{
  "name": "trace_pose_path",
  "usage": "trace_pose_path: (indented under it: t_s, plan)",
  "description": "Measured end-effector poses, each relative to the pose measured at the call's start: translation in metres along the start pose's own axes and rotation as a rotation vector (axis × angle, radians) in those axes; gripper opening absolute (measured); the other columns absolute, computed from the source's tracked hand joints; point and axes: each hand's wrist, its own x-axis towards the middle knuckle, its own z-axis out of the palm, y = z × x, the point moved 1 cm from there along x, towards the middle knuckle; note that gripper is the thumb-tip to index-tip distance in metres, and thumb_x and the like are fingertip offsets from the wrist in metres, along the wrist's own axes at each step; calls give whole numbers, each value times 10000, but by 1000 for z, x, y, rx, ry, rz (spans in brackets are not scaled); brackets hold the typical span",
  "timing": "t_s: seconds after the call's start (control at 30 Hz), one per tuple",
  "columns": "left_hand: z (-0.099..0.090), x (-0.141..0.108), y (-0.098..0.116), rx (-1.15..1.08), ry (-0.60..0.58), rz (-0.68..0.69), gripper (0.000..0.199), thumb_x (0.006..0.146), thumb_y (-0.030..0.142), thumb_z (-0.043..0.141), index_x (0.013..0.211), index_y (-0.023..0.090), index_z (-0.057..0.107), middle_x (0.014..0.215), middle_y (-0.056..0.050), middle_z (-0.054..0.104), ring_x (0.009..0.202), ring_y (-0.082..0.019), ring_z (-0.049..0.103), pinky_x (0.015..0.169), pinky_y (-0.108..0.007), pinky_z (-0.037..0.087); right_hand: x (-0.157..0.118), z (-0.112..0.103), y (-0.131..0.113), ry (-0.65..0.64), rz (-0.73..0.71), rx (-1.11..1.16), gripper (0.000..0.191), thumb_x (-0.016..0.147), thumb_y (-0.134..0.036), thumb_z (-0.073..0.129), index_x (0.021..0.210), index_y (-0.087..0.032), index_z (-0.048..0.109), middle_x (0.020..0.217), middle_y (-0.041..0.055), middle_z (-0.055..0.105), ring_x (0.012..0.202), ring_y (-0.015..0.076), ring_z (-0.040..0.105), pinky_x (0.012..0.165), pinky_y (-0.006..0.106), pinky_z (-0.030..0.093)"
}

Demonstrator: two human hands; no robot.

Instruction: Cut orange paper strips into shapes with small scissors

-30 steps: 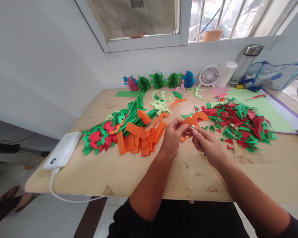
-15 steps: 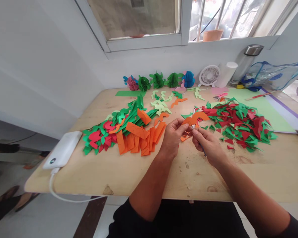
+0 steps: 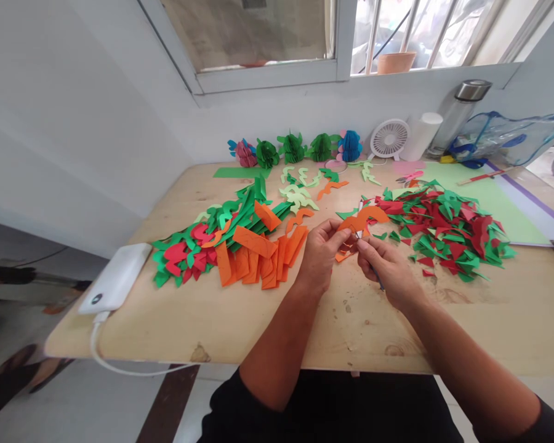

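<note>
My left hand pinches a wavy orange paper cutout between thumb and fingers. Close beside it, my right hand is closed around scissors; a blue part of the handle shows under the palm and a dark tip meets the paper's lower edge. Most of the scissors is hidden by the fingers. Orange paper scraps lie beneath the hands. Left of my left hand are stacked orange paper strips, with green folded strips behind them.
Red and green scraps are heaped at right. Red and green cutouts lie at left near a white power bank with a cable. Honeycomb paper figures, a small fan and a bottle stand along the wall.
The view has shifted very slightly. Both hands keep the same hold on the orange cutout and the scissors, with hardly any visible movement.
</note>
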Motion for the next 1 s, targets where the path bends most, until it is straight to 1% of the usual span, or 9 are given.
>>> trace_pose_path:
  t_s: [0.47, 1.0]
  plan:
    - [0, -1, 0, -8, -11, 12, 108, 704, 272, 640, 688, 174, 598, 654, 7, 611, 616, -109, 548, 669, -277, 449, -1, 1, -3, -8, -8, -3, 453, 764, -600, 618, 614, -206, 454, 473, -61, 380, 418, 72, 286, 383, 225, 190]
    - [0, -2, 1, -27, -19, 11, 107, 703, 264, 652, 698, 173, 595, 642, 11, 605, 609, -104, 539, 653, -268, 440, -2, 0, -2, -6, -7, 1, 457, 763, -600, 625, 606, -201, 465, 475, -58, 389, 416, 68, 296, 381, 224, 197]
